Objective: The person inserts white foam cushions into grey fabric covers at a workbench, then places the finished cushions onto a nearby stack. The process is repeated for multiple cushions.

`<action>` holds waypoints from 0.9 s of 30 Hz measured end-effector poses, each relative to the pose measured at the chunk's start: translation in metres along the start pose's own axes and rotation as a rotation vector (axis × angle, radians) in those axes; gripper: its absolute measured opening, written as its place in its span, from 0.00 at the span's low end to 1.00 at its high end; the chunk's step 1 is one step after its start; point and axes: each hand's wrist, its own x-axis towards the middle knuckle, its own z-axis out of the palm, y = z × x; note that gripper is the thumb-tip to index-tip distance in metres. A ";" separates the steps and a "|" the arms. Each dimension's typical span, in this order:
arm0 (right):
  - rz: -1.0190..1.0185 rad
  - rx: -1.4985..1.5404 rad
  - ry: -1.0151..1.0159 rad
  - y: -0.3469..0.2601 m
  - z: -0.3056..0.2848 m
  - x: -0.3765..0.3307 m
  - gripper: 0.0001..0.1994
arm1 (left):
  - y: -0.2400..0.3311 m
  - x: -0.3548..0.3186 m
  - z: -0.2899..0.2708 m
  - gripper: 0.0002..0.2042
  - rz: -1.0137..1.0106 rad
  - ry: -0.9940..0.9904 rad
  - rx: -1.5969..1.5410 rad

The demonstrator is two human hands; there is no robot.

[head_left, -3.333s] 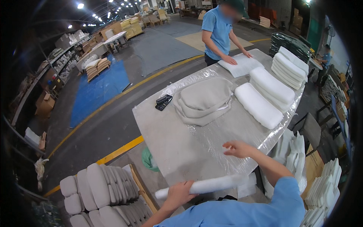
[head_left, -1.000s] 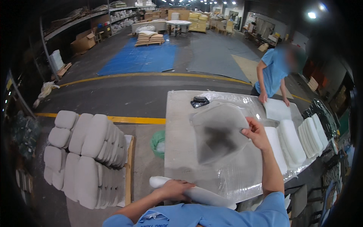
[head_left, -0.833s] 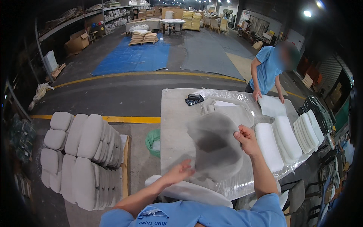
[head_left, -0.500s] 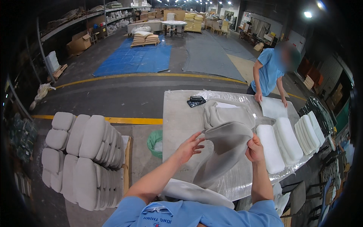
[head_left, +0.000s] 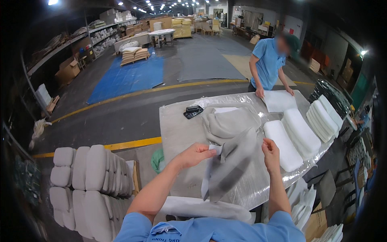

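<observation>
My left hand (head_left: 197,155) pinches a white edge of a grey fabric cushion cover (head_left: 236,165) between thumb and fingers. The cover hangs in loose folds above the table, its lower part smeared by motion. Right of it, my right hand (head_left: 271,154) is raised with curled fingers; a small gap shows between it and the cover, and nothing is visible in it. Beyond the cover, another grey cover (head_left: 231,123) lies on the table with a white piece showing at its top. A white and grey cushion (head_left: 205,209) lies close to my body.
The plastic-wrapped table (head_left: 181,139) bears white cushion pads (head_left: 283,146) at right and a phone with a dark item (head_left: 193,111). A co-worker (head_left: 268,64) handles a white sheet (head_left: 279,101) across it. Stacked grey cushions (head_left: 96,167) stand left; a green bag (head_left: 157,160) sits beside the table.
My left hand has gone from spread fingers to pinching the cover's white edge. My right hand has come off the cover. The cover has swung lower, and the view has shifted right.
</observation>
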 end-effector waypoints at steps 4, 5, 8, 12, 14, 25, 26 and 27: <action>-0.463 -0.131 -0.098 -0.081 0.075 -0.037 0.27 | 0.018 -0.024 0.003 0.17 0.010 0.103 0.078; -0.639 -0.285 -0.142 -0.108 0.087 -0.049 0.30 | 0.016 -0.021 0.008 0.17 0.042 0.097 0.088; -0.660 -0.341 -0.128 -0.127 0.116 -0.061 0.34 | 0.018 -0.012 0.019 0.16 0.107 0.140 0.222; -0.284 0.014 -0.213 -0.086 0.113 -0.040 0.33 | 0.017 -0.014 0.022 0.16 0.135 0.414 0.132; -0.220 0.140 -0.217 -0.061 0.111 -0.027 0.32 | 0.014 -0.016 0.016 0.15 0.121 0.416 0.091; -0.011 0.646 -0.269 -0.079 0.147 -0.020 0.32 | 0.000 -0.042 0.027 0.10 0.213 0.926 0.776; -0.008 0.647 -0.260 -0.076 0.149 -0.021 0.32 | -0.002 -0.048 0.045 0.12 0.123 0.786 0.640; -0.003 0.653 -0.262 -0.075 0.153 -0.023 0.32 | -0.005 -0.053 0.056 0.13 0.031 0.653 0.507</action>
